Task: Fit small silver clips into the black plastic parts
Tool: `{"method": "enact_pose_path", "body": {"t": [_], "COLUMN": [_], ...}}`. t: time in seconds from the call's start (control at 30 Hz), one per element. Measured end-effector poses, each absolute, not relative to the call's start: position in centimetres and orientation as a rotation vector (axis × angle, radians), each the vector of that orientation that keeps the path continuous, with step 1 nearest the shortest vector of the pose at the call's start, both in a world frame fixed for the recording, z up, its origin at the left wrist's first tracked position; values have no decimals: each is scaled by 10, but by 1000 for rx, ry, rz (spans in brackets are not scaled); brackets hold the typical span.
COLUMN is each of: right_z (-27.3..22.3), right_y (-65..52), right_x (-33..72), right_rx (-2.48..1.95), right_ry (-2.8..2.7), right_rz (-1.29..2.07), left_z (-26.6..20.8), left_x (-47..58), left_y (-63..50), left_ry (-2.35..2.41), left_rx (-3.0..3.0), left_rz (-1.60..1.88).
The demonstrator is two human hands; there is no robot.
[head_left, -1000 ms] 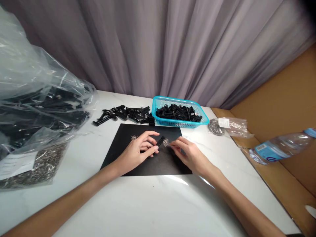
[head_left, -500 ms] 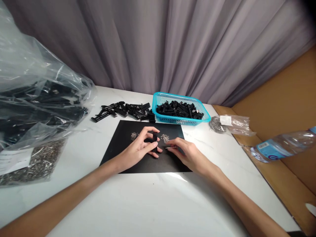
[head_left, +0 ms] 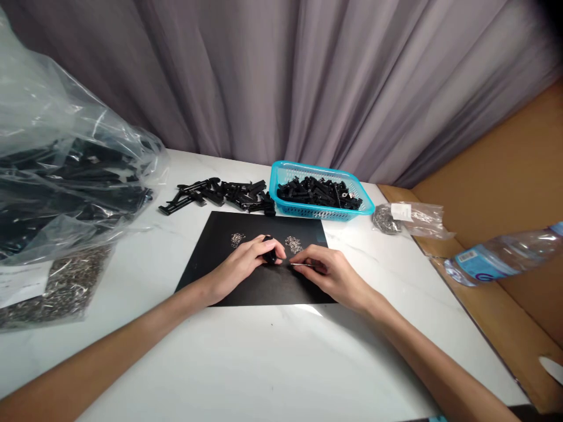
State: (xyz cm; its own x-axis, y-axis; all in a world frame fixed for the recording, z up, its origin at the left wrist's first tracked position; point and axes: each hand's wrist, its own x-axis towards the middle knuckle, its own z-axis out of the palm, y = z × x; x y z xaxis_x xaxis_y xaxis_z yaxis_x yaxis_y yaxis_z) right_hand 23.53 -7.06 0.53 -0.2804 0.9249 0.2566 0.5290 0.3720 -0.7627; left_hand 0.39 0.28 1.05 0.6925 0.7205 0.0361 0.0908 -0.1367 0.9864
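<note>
Over the black mat (head_left: 202, 269), my left hand (head_left: 244, 258) is closed around a small black plastic part (head_left: 269, 251), partly hidden by the fingers. To its right, my right hand (head_left: 332, 272) pinches a thin metal rod-like tool (head_left: 301, 264), whose tip points left toward the black part; a small gap separates them. Just beyond the right fingertips lies a little pile of tiny metal pieces (head_left: 293, 244). A second such pile (head_left: 237, 239) sits behind my left hand.
A blue basket (head_left: 325, 211) of black plastic parts stands behind the mat. Loose black parts (head_left: 220, 194) lie left of it. Clear bags (head_left: 79, 281) fill the left side. A small bag (head_left: 389, 219) and a water bottle (head_left: 492, 258) are at the right, by a cardboard panel (head_left: 497, 152).
My left hand has turned and tipped the black part from upright to slanted, its fingers curling closer round it. The tool in my right hand has shifted slightly left.
</note>
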Motion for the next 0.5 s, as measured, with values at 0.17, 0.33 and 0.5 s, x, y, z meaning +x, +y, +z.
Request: {"method": "enact_pose_path", "body": {"t": [0.17, 0.33, 0.5], "right_z": [8, 7, 5], "right_y": [-71, -71, -71], "right_x": [235, 236, 236], "right_rx": [-1299, -1271, -1313], "right_ry": [-1967, -2064, -2012], "right_rz": [684, 592, 578], "left_z": [14, 12, 15], "left_x": [0, -2, 1], "left_y": [1, 1, -1], "left_ry": [705, 731, 814], "left_rx": [1774, 1839, 1924], "left_rz": [582, 633, 636]}}
